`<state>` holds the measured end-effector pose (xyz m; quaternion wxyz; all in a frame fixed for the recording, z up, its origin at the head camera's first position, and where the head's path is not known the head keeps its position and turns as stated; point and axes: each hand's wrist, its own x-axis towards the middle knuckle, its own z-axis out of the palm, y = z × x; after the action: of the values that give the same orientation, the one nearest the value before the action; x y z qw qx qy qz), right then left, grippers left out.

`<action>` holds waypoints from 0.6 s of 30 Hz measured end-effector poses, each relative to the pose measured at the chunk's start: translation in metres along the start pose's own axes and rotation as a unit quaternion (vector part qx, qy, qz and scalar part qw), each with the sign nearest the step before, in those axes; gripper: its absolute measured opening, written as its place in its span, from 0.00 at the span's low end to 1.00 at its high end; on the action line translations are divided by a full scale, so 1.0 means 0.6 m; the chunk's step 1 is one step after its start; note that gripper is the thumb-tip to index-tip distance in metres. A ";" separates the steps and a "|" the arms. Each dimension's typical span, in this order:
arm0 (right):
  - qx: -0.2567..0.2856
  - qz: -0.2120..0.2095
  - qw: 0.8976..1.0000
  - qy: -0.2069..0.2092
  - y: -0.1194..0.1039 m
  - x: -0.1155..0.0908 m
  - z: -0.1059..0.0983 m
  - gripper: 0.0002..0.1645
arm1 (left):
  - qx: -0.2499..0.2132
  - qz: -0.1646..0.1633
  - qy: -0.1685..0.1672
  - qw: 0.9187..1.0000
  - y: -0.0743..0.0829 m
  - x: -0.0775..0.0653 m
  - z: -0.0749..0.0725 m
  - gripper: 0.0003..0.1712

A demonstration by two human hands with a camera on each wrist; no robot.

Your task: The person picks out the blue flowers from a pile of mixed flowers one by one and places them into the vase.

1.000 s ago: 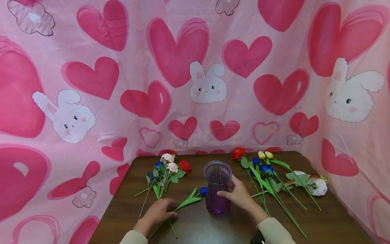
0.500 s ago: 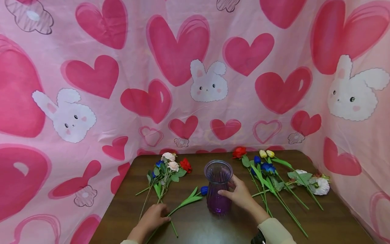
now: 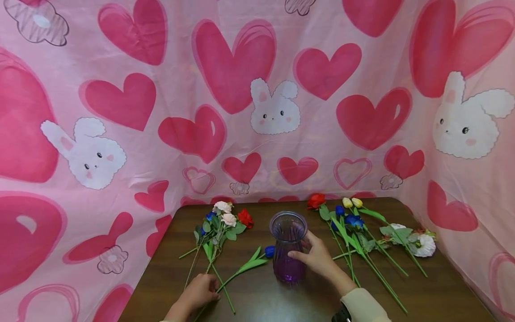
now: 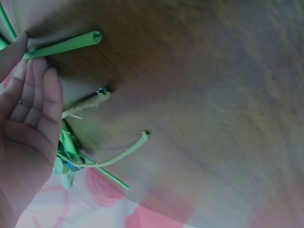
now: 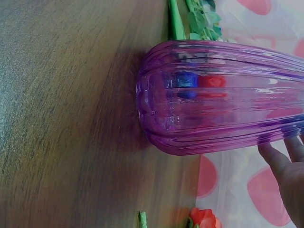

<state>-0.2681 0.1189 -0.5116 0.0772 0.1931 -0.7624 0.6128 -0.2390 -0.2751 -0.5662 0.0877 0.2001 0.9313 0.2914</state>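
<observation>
Drawn a little toward the near side of the bench (image 3: 257, 304) and its left edge is the left hand (image 3: 197, 290), set lower along the stem of the blue tulip (image 3: 248, 267), while the tulip's bloom and the purple vase (image 3: 287, 268) are left practically where they were. By this shift more of the stems beyond the fingers is uncovered.

Behind everything, a pink backdrop (image 3: 233, 67) is hung, and the bench is backed up to it along the far edge. At the middle of the bench the vase is stood upright, well apart from the left and right edges; no stem is seen standing in it. Its far right side is held by the right hand (image 3: 317, 257), whose thumb is laid across the front of the glass.

Toward the right edge, stems are spread with a white flower (image 3: 424, 246), a large blue flower (image 3: 354, 221) and yellow tulips (image 3: 352, 202). Toward the far left corner, pale pink roses (image 3: 229, 219) are bunched beside a red rose (image 3: 245, 218).

Between that bunch and the vase the blue tulip is laid, bloom just beside the glass; whether they touch cannot be told. Near its lower end its stem is pinched in the left grip. In judgement, one flower is now under control while the vase is steadied.
</observation>
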 end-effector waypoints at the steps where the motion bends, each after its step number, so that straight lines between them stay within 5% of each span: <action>1: -0.002 0.000 1.000 0.001 0.000 0.000 0.000 0.44 | 0.000 0.001 -0.003 1.000 0.001 0.000 -0.001 0.14; 9: -0.007 0.004 1.000 0.002 -0.001 -0.001 0.000 0.44 | -0.009 -0.009 -0.021 1.000 0.004 0.000 -0.006 0.15; 18: 0.003 0.013 1.000 -0.006 -0.006 -0.003 -0.003 0.45 | -0.085 -0.028 -0.049 0.995 0.010 -0.004 -0.009 0.14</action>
<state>-0.2653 0.1202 -0.5087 0.0643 0.1874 -0.7632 0.6150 -0.2362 -0.2745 -0.5580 0.1580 0.1798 0.9030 0.3567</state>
